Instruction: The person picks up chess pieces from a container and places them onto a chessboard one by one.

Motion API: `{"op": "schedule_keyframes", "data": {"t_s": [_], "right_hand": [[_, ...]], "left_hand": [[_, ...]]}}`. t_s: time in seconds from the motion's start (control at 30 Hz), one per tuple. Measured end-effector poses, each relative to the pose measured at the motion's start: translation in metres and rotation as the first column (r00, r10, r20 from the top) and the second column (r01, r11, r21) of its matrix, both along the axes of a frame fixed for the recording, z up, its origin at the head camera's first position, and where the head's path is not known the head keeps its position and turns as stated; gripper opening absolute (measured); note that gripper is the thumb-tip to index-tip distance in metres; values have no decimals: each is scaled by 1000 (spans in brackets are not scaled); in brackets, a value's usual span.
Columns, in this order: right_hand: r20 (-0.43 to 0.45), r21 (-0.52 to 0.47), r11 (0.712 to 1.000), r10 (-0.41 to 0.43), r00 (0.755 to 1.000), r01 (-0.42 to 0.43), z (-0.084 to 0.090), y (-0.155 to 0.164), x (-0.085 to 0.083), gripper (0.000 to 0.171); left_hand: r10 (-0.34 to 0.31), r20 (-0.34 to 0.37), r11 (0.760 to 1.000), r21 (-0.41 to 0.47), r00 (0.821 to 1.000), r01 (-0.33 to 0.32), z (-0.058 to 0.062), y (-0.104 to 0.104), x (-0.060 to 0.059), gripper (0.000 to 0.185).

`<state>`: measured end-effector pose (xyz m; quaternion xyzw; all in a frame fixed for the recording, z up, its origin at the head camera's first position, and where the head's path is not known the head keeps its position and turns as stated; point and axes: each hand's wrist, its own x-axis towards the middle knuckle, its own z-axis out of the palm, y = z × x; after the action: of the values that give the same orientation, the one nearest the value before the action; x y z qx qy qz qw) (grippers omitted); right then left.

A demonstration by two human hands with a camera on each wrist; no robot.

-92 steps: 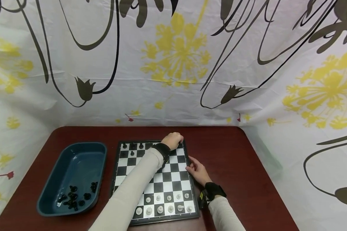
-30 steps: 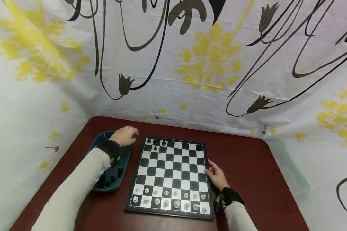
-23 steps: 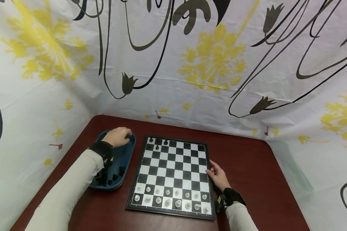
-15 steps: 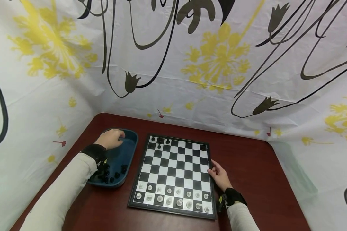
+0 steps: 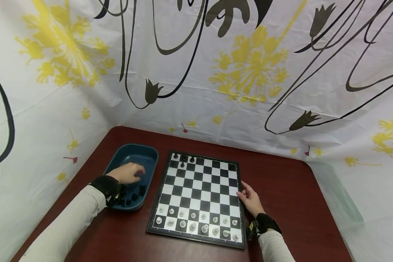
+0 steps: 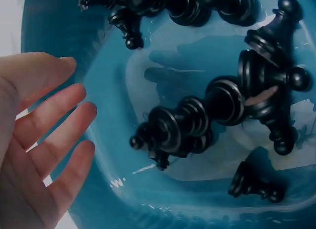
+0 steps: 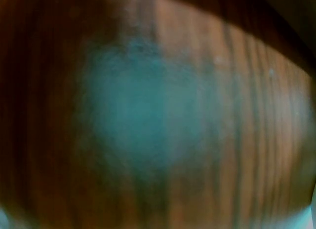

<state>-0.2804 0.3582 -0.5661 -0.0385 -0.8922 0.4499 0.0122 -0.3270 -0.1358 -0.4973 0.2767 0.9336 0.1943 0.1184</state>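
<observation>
Two hands at work on a dark red worktop [image 5: 281, 189]. Left hand [image 5: 128, 172] hovers inside a blue tray [image 5: 132, 153], palm down; in the left wrist view its fingers [image 6: 54, 120] lie straight and slightly spread, holding nothing, with the tray floor showing between them. Black chess pieces [image 6: 197, 120] lie tumbled in the tray just beyond those fingertips, a loose heap of several on their sides, more along the tray wall past them; in the head view the heap [image 5: 132, 194] sits just toward the wrist side of the hand, at the near end of the tray. Right hand [image 5: 250, 198] rests on the worktop with its fingers [image 5: 242, 189] relaxed, fingertips touching the right edge of a chessboard [image 5: 199, 196]. Board lies between the two hands, just beside the tray. White pieces [image 5: 196, 222] stand in two rows on the board's near end, level with the right wrist. Four black pieces [image 5: 182, 160] stand at the far left corner, beyond the left fingertips. Right wrist view is blurred: only wood grain and a pale blur. Flower-print sheet [image 5: 216, 65] hangs behind the worktop.
</observation>
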Motion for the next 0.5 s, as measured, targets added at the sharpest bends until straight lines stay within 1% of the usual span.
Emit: {"op": "schedule_keyframes", "data": {"t_s": [0.13, 0.27, 0.33, 0.5], "right_hand": [[-4, 1, 1000, 0, 1000, 0, 1, 0, 1, 53], [-1, 13, 1000, -5, 1000, 5, 0, 1, 0, 53], [3, 16, 1000, -9, 1000, 9, 0, 1, 0, 53], [16, 15, 1000, -9, 1000, 9, 1, 2, -1, 53]], "left_hand": [[-11, 94, 1000, 1, 995, 11, 2, 5, 2, 23], [-54, 182, 998, -5, 982, 56, 4, 9, 5, 24], [-71, 193, 997, -12, 979, 75, 4, 12, 6, 26], [-98, 166, 995, -13, 981, 101, 1, 14, 7, 21]]}}
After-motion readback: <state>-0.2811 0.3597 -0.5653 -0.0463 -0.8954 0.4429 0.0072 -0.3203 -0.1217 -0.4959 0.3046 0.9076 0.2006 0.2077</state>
